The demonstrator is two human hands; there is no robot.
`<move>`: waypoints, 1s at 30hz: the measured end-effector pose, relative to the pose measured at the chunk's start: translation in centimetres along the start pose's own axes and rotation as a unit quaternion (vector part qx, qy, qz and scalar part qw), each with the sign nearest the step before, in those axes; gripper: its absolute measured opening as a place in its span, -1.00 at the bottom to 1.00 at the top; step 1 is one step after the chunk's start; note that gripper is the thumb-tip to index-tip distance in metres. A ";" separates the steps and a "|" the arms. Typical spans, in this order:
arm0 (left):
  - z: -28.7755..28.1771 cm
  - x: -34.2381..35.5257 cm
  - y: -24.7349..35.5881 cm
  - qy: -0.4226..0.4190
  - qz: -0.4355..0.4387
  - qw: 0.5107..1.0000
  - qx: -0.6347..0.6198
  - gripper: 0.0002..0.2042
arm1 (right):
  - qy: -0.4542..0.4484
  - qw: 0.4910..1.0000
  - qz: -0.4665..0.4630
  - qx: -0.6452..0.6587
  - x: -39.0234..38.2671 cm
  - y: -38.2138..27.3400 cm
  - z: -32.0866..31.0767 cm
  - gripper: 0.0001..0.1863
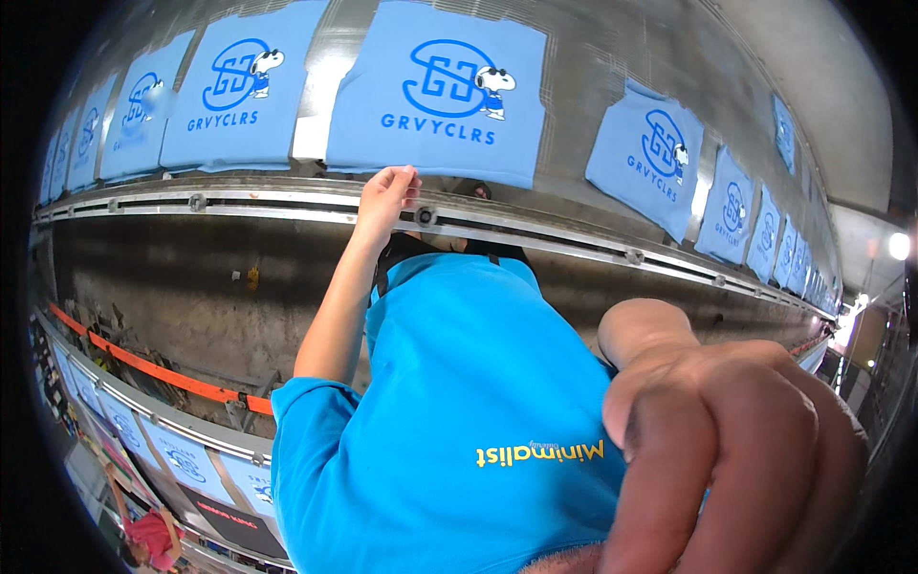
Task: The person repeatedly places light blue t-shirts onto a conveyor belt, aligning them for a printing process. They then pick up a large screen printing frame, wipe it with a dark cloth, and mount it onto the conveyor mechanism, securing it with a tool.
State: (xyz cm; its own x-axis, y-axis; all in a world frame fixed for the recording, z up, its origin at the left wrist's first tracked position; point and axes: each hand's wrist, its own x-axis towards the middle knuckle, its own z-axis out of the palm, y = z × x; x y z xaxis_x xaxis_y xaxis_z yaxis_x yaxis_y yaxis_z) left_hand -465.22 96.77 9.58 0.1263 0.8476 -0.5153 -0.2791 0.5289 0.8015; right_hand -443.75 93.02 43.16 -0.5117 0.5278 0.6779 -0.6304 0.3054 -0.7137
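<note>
My left hand (386, 201) is at the near edge of a long printing table, its fingers curled together in a pinch. The fingertips overlap the lower hem of a light blue cut shirt panel (382, 96); whether any cloth is between them I cannot make out. That panel lies flat and bears a blue round emblem, lettering and a white cartoon dog. My right hand (736, 421) is very close to the camera at the lower right. Its fingers are bent and pressed side by side, the tips running out of the picture, so anything in them is hidden.
A metal rail (287, 205) with bolts runs along the table's near edge. More printed panels (234, 91) lie in a row left and right. Behind me are an orange bar (153, 359), another table with panels (186, 459) and a person in red (151, 536).
</note>
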 end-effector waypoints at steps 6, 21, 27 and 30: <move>-4.1 0.9 0.8 0.040 -0.003 0.999 -0.009 -0.74 | 0.014 0.999 0.005 -0.028 2.2 2.9 1.2 -0.74; -10.6 9.3 0.1 0.172 -0.115 0.972 -0.111 -0.54 | 0.611 0.561 0.554 -0.075 -28.4 21.9 -16.0 -0.34; -9.5 7.2 2.3 0.131 -0.083 0.987 0.053 -0.62 | 0.586 0.458 0.662 -0.090 -32.5 23.2 -19.4 -0.23; -6.2 8.0 2.3 0.086 0.033 0.985 0.145 -0.71 | 0.582 0.451 0.672 -0.085 -30.7 24.8 -19.6 -0.30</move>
State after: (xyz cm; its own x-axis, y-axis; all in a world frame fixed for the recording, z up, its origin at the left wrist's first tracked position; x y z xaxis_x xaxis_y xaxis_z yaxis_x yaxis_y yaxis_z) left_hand -470.74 104.45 5.43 -0.0528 0.8741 -0.4828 0.0052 0.4838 0.8752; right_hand -432.22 99.97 1.14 0.3499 0.3549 -0.8669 -0.1028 -0.9053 -0.4121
